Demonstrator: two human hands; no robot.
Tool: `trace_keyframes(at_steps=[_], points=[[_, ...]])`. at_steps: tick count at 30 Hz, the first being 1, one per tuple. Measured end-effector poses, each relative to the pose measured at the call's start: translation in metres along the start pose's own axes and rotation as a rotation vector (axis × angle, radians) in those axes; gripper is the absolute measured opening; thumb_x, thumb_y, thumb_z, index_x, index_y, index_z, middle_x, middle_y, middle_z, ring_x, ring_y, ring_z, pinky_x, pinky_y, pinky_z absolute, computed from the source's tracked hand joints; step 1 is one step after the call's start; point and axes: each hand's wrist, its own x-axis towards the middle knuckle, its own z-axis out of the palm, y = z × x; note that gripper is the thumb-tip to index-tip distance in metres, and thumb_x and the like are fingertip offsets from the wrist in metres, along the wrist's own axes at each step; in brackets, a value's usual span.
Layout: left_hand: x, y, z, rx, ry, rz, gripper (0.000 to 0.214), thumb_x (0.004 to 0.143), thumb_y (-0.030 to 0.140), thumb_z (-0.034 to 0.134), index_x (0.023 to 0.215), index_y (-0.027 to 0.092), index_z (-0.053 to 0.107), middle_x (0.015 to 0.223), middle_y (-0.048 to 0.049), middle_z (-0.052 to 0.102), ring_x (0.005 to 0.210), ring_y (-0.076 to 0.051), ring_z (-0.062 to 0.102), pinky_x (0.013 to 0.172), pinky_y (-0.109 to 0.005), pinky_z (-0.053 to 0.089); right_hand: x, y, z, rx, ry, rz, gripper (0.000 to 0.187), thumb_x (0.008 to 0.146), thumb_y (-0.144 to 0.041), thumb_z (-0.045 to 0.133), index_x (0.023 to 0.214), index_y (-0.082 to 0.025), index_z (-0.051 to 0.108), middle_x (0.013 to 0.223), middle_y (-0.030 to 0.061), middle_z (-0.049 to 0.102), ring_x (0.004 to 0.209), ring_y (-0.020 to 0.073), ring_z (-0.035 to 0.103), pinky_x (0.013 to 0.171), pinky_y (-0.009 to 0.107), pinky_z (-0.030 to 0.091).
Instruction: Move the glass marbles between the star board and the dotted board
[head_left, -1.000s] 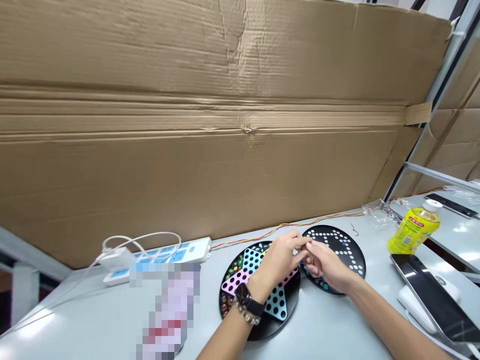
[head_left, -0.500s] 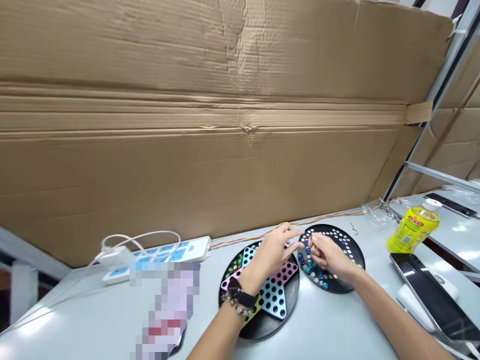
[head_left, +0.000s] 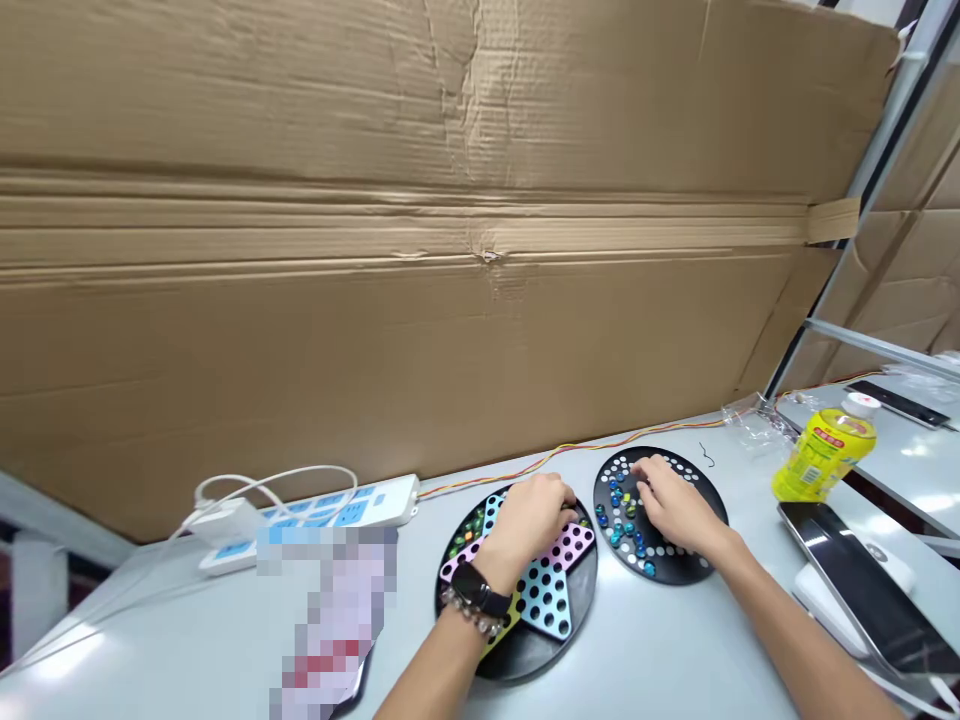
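Observation:
My left hand (head_left: 531, 520), with a black watch and a beaded bracelet at the wrist, lies over a round Chinese checkers board (head_left: 546, 598). Its fingers are curled down by the board's upper right part; whatever they hold is hidden. Green and orange marbles (head_left: 469, 530) sit in the board's upper left. To the right is a black disc (head_left: 679, 572) with white round spots. Blue marbles (head_left: 628, 530) and a few yellow-green ones lie on its left half. Just beside them hovers my right hand (head_left: 671, 500), fingers parted, with nothing visible in them.
A white power strip (head_left: 386, 500) with a looped cable stands at the back left, near a partly blurred pouch (head_left: 337, 610). At the right are a yellow drink bottle (head_left: 825, 450) and a phone (head_left: 862, 580) lying on a white device. A cardboard wall (head_left: 450, 370) closes off the back.
My left hand has curled its outstretched fingers down onto the board's upper right. My right hand has opened from a pinch and shifted slightly right; yellow-green marbles now show on the disc.

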Motion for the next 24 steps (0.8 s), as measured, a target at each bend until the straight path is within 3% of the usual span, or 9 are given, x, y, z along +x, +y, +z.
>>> trace_keyframes(at_steps=[8, 14, 19, 24], points=[[0.003, 0.024, -0.004, 0.114, -0.072, -0.063, 0.019, 0.088, 0.016, 0.06, 0.093, 0.011, 0.077, 0.098, -0.0208, 0.076, 0.096, -0.035, 0.072, 0.083, -0.041, 0.053, 0.0, -0.002, 0.0, 0.025, 0.059, -0.017, 0.021, 0.097, -0.027, 0.039, 0.111, -0.023, 0.054, 0.117, 0.0085, 0.059, 0.107, 0.0235, 0.061, 0.092, 0.036, 0.044], [0.004, 0.017, -0.007, 0.039, -0.093, -0.059, 0.018, 0.087, 0.019, 0.06, 0.089, 0.018, 0.078, 0.093, -0.0137, 0.077, 0.088, -0.028, 0.074, 0.077, -0.034, 0.054, 0.0, -0.003, 0.0, 0.043, 0.083, -0.008, 0.021, 0.097, -0.029, 0.039, 0.11, -0.024, 0.055, 0.116, 0.0076, 0.06, 0.105, 0.0227, 0.061, 0.092, 0.035, 0.044], [0.004, 0.011, -0.004, -0.039, -0.079, -0.037, 0.019, 0.083, 0.013, 0.06, 0.082, 0.017, 0.078, 0.086, -0.0124, 0.077, 0.083, -0.027, 0.074, 0.074, -0.032, 0.053, 0.0, -0.002, 0.0, 0.061, 0.092, -0.009, 0.02, 0.096, -0.031, 0.041, 0.108, -0.024, 0.056, 0.115, 0.0067, 0.061, 0.094, 0.0213, 0.062, 0.086, 0.036, 0.045], [0.005, -0.002, -0.009, -0.152, -0.051, 0.039, 0.018, 0.086, 0.015, 0.06, 0.081, 0.018, 0.077, 0.084, -0.0075, 0.077, 0.079, -0.022, 0.072, 0.071, -0.027, 0.05, 0.003, -0.005, 0.001, 0.255, 0.141, -0.02, 0.019, 0.095, -0.037, 0.045, 0.101, -0.024, 0.058, 0.106, 0.005, 0.063, 0.078, 0.0188, 0.057, 0.078, 0.036, 0.046]])
